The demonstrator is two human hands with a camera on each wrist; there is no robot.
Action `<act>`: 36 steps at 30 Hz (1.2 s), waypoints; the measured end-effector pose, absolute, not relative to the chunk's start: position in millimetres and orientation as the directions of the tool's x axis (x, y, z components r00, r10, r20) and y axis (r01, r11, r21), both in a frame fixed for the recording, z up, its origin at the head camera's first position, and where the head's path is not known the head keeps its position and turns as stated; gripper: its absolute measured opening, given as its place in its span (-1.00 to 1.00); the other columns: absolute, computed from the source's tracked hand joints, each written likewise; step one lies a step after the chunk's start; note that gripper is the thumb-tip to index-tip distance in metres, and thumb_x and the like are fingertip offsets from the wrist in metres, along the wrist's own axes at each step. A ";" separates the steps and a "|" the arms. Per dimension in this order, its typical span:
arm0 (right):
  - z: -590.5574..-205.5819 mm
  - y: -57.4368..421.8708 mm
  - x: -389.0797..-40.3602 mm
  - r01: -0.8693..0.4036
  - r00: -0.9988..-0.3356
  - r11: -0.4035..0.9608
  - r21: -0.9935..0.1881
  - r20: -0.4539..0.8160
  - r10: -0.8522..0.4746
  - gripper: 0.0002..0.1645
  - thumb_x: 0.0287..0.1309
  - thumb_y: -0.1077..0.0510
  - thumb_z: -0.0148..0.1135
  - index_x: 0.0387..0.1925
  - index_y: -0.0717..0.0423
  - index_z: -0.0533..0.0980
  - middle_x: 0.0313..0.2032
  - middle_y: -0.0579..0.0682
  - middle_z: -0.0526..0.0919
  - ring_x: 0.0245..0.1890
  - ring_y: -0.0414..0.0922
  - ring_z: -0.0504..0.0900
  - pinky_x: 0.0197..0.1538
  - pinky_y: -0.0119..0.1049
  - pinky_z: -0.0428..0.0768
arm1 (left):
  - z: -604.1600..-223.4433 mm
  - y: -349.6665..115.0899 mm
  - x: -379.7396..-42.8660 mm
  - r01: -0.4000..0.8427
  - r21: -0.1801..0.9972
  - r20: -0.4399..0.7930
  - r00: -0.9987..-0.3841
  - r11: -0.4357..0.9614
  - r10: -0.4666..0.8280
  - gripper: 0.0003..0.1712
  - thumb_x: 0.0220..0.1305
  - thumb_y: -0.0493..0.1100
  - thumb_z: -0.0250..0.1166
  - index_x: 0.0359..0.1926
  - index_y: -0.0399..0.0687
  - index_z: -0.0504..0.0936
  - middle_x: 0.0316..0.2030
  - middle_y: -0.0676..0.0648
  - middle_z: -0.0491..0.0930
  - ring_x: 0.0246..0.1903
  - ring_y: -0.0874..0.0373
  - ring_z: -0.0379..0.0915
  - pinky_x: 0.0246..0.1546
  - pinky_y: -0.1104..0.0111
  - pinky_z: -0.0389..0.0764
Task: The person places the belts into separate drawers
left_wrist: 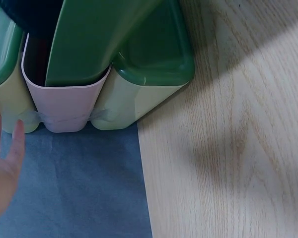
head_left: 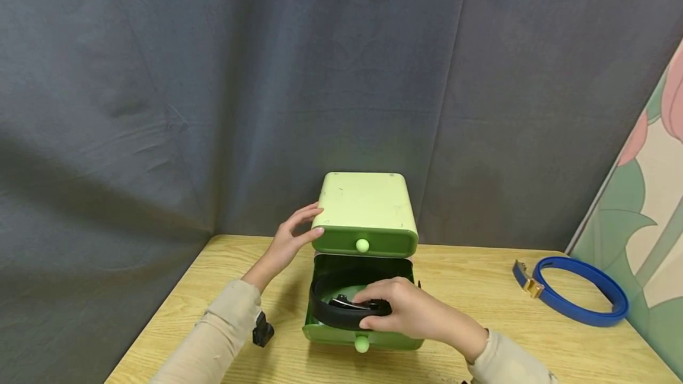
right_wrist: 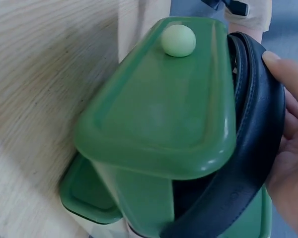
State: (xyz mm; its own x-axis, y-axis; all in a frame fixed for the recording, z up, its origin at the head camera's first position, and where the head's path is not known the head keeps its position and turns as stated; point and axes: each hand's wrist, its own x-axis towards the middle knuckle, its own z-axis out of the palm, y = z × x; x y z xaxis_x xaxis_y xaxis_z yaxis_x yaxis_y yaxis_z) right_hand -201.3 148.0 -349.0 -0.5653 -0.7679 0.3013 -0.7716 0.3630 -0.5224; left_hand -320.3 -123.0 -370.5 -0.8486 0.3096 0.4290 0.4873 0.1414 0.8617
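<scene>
1. The right hand is grasping a coiled, smooth black leather belt, thumb on one face of the strap and fingers on the other.
2. The belt is sitting in a pulled-out green drawer with a round pale-green knob, its loop rising above the rim.
3. The right wrist view is showing stitching along the strap and faint lettering, too unclear to read; the head view is showing a dark, shiny buckle inside the loop.
4. The left hand is resting extended fingers against the side of a rounded yellow-green cabinet, clenching nothing.
5. The left wrist view is revealing three tiers, with the drawer projecting from the pink middle shell and clear tape crossing the back; the head view is hiding the bottom tier.
6. Well apart to the right, a coiled blue belt with a gold-coloured buckle is lying on the pale wood-grain table.
7. A dark grey curtain is hanging behind.
</scene>
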 end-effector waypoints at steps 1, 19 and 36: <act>-349.4 147.9 -202.2 -0.774 -0.566 0.368 -0.515 0.303 -0.767 -0.67 0.27 0.09 0.34 0.02 0.13 0.65 -0.10 -0.06 0.71 -0.11 -0.28 0.65 -0.13 -0.41 0.62 | -370.5 -123.0 -320.4 0.487 0.862 0.430 -0.849 0.140 0.309 -0.48 0.35 -0.24 0.30 0.31 -0.12 0.50 0.42 -0.06 0.28 0.29 -0.05 0.29 0.26 -0.12 0.24; -370.8 143.5 -220.6 -0.836 -0.529 0.410 -0.365 0.332 -0.781 -0.68 0.25 0.10 0.36 0.02 0.08 0.66 -0.10 -0.11 0.71 -0.11 -0.27 0.64 -0.08 -0.41 0.60 | -370.7 -122.9 -321.0 0.483 0.864 0.424 -0.850 0.141 0.313 -0.48 0.34 -0.21 0.31 0.31 -0.09 0.50 0.42 -0.04 0.28 0.28 -0.05 0.30 0.28 -0.11 0.22; -371.8 144.6 -226.1 -0.864 -0.475 0.369 -0.342 0.313 -0.822 -0.67 0.18 0.15 0.41 -0.01 0.09 0.68 -0.11 -0.13 0.72 -0.11 -0.29 0.64 -0.05 -0.46 0.57 | -370.3 -122.3 -319.6 0.479 0.866 0.423 -0.854 0.140 0.303 -0.47 0.33 -0.23 0.32 0.30 -0.11 0.50 0.42 -0.05 0.28 0.28 -0.06 0.30 0.27 -0.10 0.25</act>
